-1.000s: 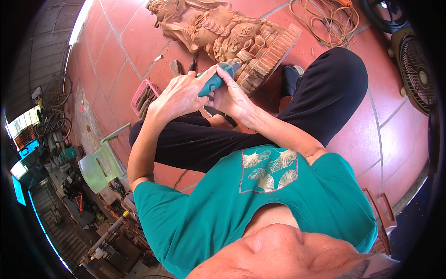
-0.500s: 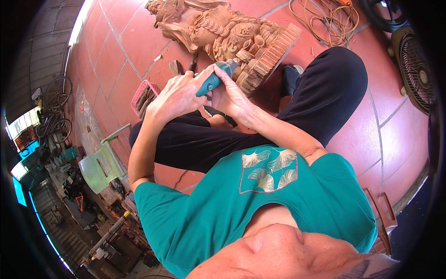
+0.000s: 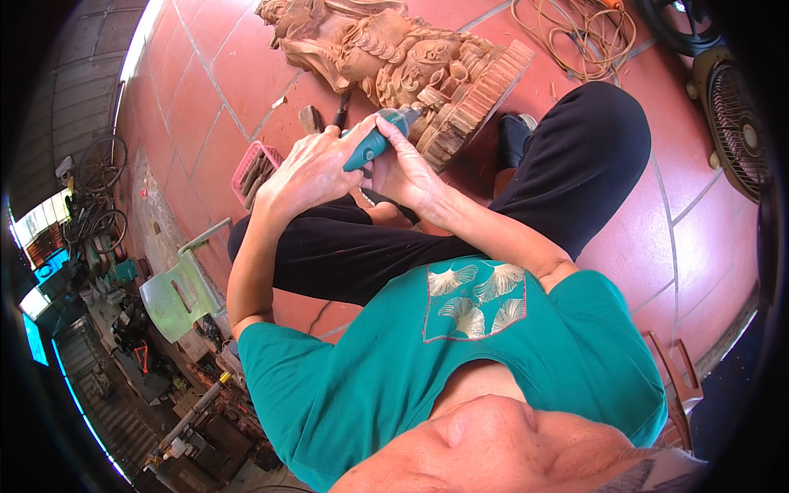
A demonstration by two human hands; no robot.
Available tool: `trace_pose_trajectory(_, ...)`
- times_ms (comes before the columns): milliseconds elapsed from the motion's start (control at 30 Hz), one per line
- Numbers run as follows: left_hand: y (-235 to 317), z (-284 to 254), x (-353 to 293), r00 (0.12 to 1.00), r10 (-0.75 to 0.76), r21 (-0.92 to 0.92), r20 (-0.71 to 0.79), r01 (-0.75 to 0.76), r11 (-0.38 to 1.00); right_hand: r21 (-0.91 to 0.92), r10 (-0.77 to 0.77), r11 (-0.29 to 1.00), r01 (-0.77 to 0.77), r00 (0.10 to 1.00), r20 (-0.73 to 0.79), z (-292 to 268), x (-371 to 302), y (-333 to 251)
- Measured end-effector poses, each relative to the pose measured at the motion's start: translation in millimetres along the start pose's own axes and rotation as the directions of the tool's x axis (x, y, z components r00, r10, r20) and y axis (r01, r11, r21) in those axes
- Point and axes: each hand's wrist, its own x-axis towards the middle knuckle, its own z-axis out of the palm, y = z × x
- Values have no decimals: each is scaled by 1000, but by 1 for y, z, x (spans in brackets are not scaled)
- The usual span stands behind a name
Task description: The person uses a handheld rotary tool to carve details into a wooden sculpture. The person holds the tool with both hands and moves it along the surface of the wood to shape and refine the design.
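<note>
A large carved wooden sculpture lies on the red tiled floor in front of my crossed legs in black trousers. Both hands hold a teal hand-held rotary tool. My left hand wraps around its body from the left. My right hand steadies its front end from the right, fingers close to the tip. The tip rests against the ribbed base of the sculpture. What is fitted in the tip is hidden by my fingers.
A pink basket of chisels and a loose chisel lie on the floor to the left. A pale green plastic chair stands further left. A coiled cord and a floor fan are at the upper right.
</note>
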Motion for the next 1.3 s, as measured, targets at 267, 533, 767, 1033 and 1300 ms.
trace_pose_trajectory(267,7,-10,-2,997,-45,12,57,44,999,-11,14,1000,-14,1000,-18,6,1,-1)
trace_pose_trajectory(533,-3,1,-2,1000,1,1,-22,-1,1000,-49,-15,999,12,998,-64,16,-3,0)
trace_pose_trajectory(767,2,-6,-2,999,-34,12,39,34,999,-50,-23,999,20,998,-52,13,1,0)
trace_pose_trajectory(1033,5,-8,-1,998,-52,9,46,51,999,-37,-9,999,7,998,-69,15,5,-1)
trace_pose_trajectory(1300,4,-9,0,996,-60,15,58,59,998,-34,-9,999,8,999,-37,12,9,-1)
